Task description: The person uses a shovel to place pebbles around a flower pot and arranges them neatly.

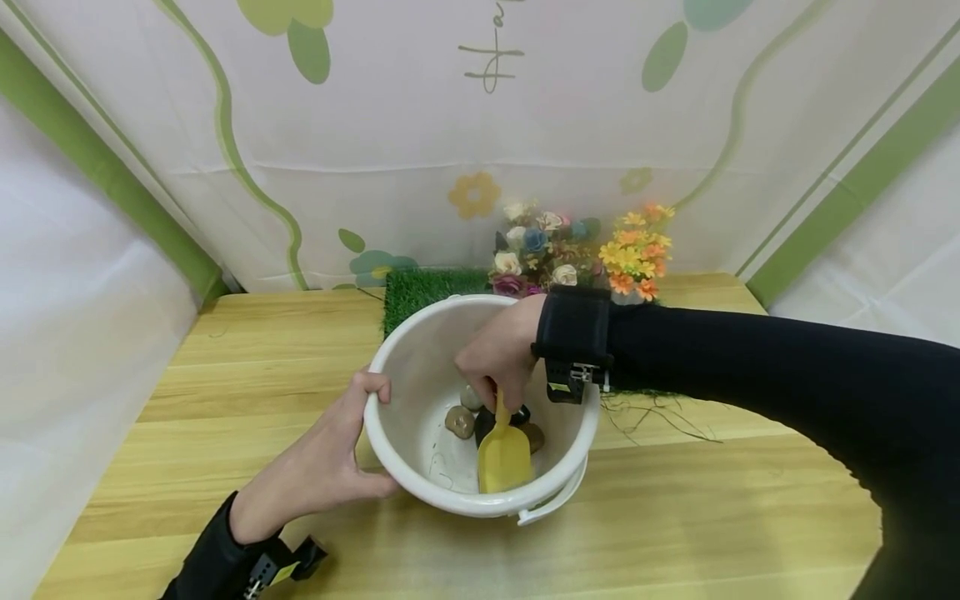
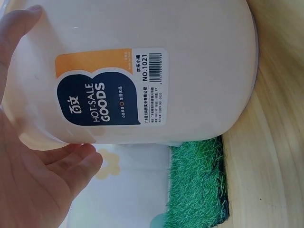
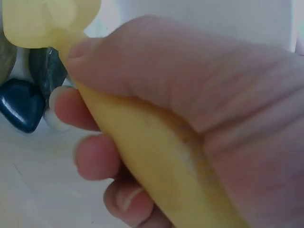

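A white plastic bucket [image 1: 408, 354] stands on the wooden table, its mouth facing the head camera. My left hand [image 1: 330, 462] grips it at the left, fingertips over the rim and thumb along the outside. Inside the bucket, my right hand [image 1: 502, 354] holds a yellow toy shovel [image 1: 506, 458] by the handle, fingers wrapped round it. The shovel's blade points toward the near wall and overlaps several smooth stones at the bottom. Among them are a brown stone [image 1: 460, 422] and a shiny dark stone [image 3: 23, 104]. A printed label [image 2: 111, 88] shows on the bucket's outside.
Behind the bucket lies a green artificial grass mat [image 1: 431, 287]. Mixed artificial flowers [image 1: 536, 246] and orange-yellow flowers [image 1: 637, 250] stand at the back. The bucket's handle [image 1: 555, 500] hangs at the near right. Thin dark strands [image 1: 667, 417] lie on the table at right.
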